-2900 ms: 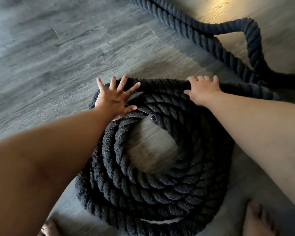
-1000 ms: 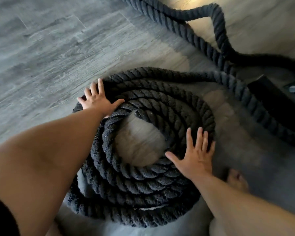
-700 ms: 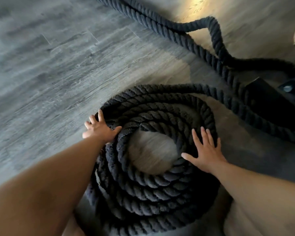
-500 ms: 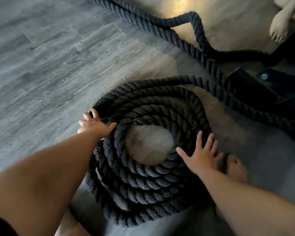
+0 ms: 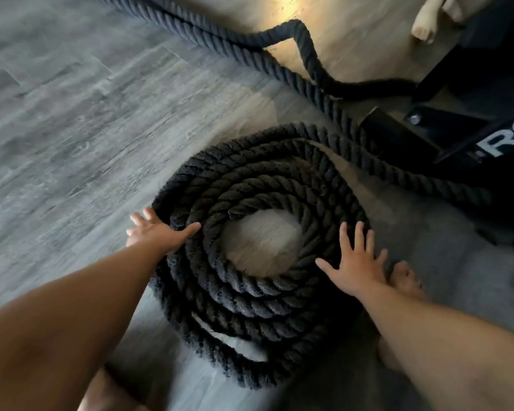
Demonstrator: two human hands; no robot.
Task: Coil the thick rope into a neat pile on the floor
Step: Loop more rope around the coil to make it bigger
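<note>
The thick rope [image 5: 250, 295] lies on the grey plank floor [image 5: 72, 129] as a flat coil of several turns around a bare centre, where its cut end [image 5: 235, 213] pokes out of the innermost turn. The left hand [image 5: 158, 232] is at the coil's outer left edge. Its thumb lies straight across the top of the outer turns and its fingers reach, uncurled, along the outside, gripping nothing. The right hand [image 5: 355, 265] lies palm down on the near right side of the coil, fingers splayed wide and pressing rather than holding. Close beside it is a bare foot [image 5: 405, 277]. About three seconds earlier both hands were at the far rim, the right one curled over the top turn. Since then the right has come round to the near right and the left has slid down the left edge, and over the last half second neither has shifted much on the rope. The loose run [image 5: 377, 164] leaving the far side now stands off the coil, with a wedge of floor between them, then trails towards a black metal frame [image 5: 469, 137] with white lettering. More rope snakes across the floor [image 5: 306, 78] beyond it.
</note>
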